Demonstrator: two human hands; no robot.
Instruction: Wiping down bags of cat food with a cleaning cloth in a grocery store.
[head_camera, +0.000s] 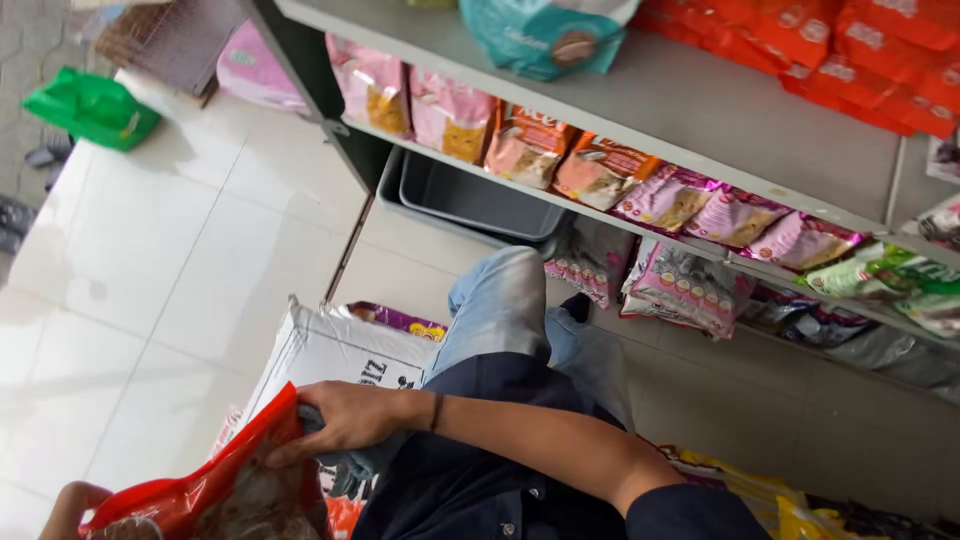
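Currently the right hand (345, 418) reaches across the body and rests on the upper edge of a red plastic pouch (225, 490) w/ a clear window showing brown contents. Fingers (290, 450) lie curled over that edge, touching it; a full clamp cannot be confirmed, as the thumb side is hidden. A grey cloth (350, 462) sits under the palm. A dark band circles the wrist.

Left hand (68, 505) is at the bottom-left frame corner, against the pouch's lower-left end. Only knuckles show, so grip state cannot be told. Hands are apart, one at each end of the pouch.

Pouch position: low in the frame, tilted, above the white tiled floor (170, 260), just beside a white woven sack (335, 350) w/ dark print. A purple pack (400, 320) peeks from behind the sack's top edge.

Person wears a dark shirt and pale jeans; one knee (500, 300) points toward the shelving unit (700, 110).

Shelf contents:
- Mid shelf, front edge: pink, orange and magenta pet-food bags (620, 180) in a row.
- Top shelf: teal bag (545, 35) and red packs (860, 60).
- Below, at floor level: grey plastic tub (470, 195).

A green bag (90, 108) lies at the floor's far-left edge.
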